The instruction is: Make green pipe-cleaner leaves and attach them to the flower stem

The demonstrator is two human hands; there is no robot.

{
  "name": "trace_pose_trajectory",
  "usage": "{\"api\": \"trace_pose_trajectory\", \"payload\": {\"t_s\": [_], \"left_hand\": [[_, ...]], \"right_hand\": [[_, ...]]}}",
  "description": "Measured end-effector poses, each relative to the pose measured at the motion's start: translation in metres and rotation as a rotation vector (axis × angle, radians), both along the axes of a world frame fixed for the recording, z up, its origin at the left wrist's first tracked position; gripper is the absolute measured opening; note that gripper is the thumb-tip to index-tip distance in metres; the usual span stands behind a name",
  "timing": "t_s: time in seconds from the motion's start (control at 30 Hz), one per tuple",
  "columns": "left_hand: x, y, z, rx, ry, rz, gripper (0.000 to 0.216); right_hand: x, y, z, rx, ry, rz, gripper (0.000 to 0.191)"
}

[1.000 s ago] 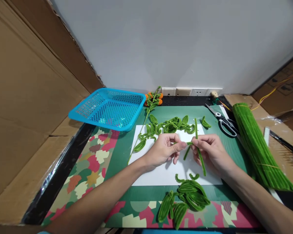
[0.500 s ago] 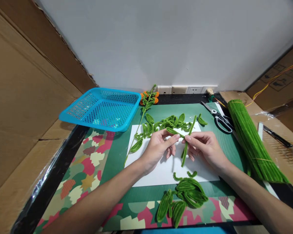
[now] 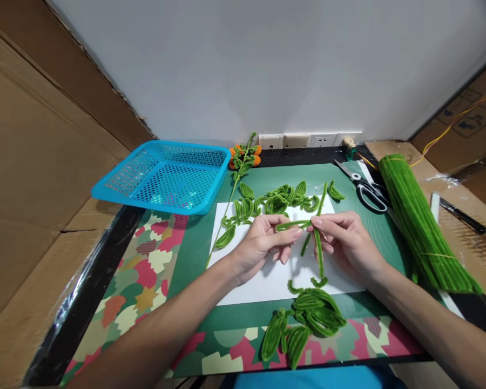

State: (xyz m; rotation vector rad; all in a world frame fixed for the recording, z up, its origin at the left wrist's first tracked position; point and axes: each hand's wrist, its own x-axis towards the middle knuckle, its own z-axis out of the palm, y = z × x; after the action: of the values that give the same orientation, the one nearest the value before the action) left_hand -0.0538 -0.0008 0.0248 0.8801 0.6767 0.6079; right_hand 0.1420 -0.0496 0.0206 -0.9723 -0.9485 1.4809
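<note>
Between my two hands is a green pipe cleaner (image 3: 319, 249), bent into a narrow loop on the left with loose ends crossing on the right. My left hand (image 3: 263, 246) pinches the loop end between thumb and fingers. At the crossing, my right hand (image 3: 344, 237) pinches with thumb and forefinger; its other fingers curl behind. Finished-looking pipe-cleaner leaves (image 3: 314, 310) lie in a pile in front of me. Behind my hands, more curled green leaves (image 3: 276, 204) lie along the far edge of a white sheet of paper (image 3: 251, 286).
A blue basket (image 3: 210, 202) stands at back left, beside a green stem with orange flowers (image 3: 243, 162). Scissors (image 3: 370, 194) lie at back right. A thick bundle of green pipe cleaners (image 3: 425, 227) and a black-handled tool (image 3: 464, 213) lie at the right. Cardboard (image 3: 36, 135) walls the left side.
The pipe cleaner's loop has turned closer to level. A loose end now hangs lower and more upright beside my right fingers. Both hands keep their pinch, and the view has shifted slightly.
</note>
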Motion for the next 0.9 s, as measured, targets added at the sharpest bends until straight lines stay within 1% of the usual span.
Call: {"api": "trace_pose_trajectory", "payload": {"t_s": [0.07, 0.13, 0.27, 0.37, 0.47, 0.53, 0.7, 0.9], "left_hand": [[0.0, 0.001, 0.002, -0.029, 0.012, -0.007, 0.025], [0.0, 0.002, 0.003, -0.066, -0.006, 0.022, 0.02], [0.001, 0.002, 0.002, -0.091, -0.05, 0.035, 0.012], [0.002, 0.002, 0.0, -0.052, -0.061, 0.031, 0.015], [0.001, 0.003, -0.001, -0.002, -0.018, 0.013, 0.026], [0.001, 0.003, -0.001, 0.01, -0.003, -0.004, 0.029], [-0.002, 0.004, 0.0, -0.023, -0.014, -0.032, 0.026], [0.001, 0.001, 0.001, 0.012, 0.093, 0.005, 0.026]], "right_hand": [[0.002, -0.001, -0.002, 0.036, -0.061, 0.009, 0.041], [0.004, -0.002, -0.003, 0.084, -0.137, 0.02, 0.046], [0.007, -0.002, -0.005, 0.12, -0.206, 0.037, 0.042], [0.008, 0.0, -0.005, 0.128, -0.212, 0.064, 0.043], [0.009, 0.001, -0.004, 0.124, -0.213, 0.097, 0.042], [0.008, 0.0, -0.003, 0.131, -0.226, 0.1, 0.041], [0.006, -0.001, 0.002, 0.159, -0.239, 0.075, 0.044], [0.007, 0.002, 0.007, 0.159, -0.302, 0.065, 0.042]]}}
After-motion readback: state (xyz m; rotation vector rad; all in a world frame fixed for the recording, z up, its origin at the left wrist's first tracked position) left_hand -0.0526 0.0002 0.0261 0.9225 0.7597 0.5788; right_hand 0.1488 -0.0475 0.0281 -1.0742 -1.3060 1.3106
